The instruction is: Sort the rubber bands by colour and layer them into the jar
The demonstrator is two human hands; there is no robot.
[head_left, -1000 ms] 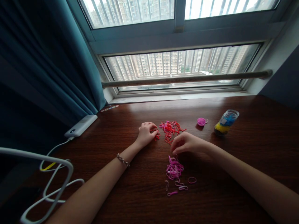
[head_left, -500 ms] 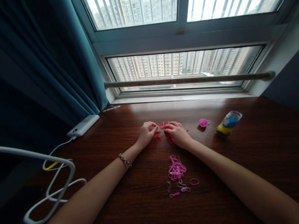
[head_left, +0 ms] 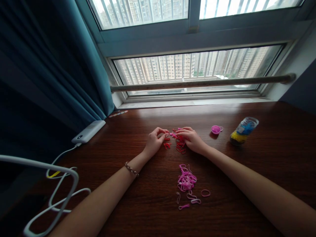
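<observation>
My left hand [head_left: 156, 139] rests on the table, thumb and fingertips pinched together. What it pinches, if anything, is too small to make out. Just beside its fingertips lie several short red elastic hair ties [head_left: 167, 145]. My right hand [head_left: 192, 139] reaches over a loose pile of red hair ties [head_left: 181, 144], its fingers drawn together and bent at the pile's upper part. Whether a hair tie is between them is hidden. Some pink hair ties [head_left: 173, 135] show between the two hands. Nearer to me is a tangled pile of pink hair ties [head_left: 187, 180], with several loose ones below it.
A small pink cup [head_left: 215, 130] with a loop handle and a glass jar [head_left: 244, 131] with blue and yellow contents stand at right. A white power device [head_left: 89, 131] with a white cable [head_left: 74, 177] lies left, by the blue curtain [head_left: 81, 65]. The window is behind.
My right hand has shifted slightly to the right, uncovering more of the red pile. The left hand stays in about the same place, still pinched. The view has moved slightly.
</observation>
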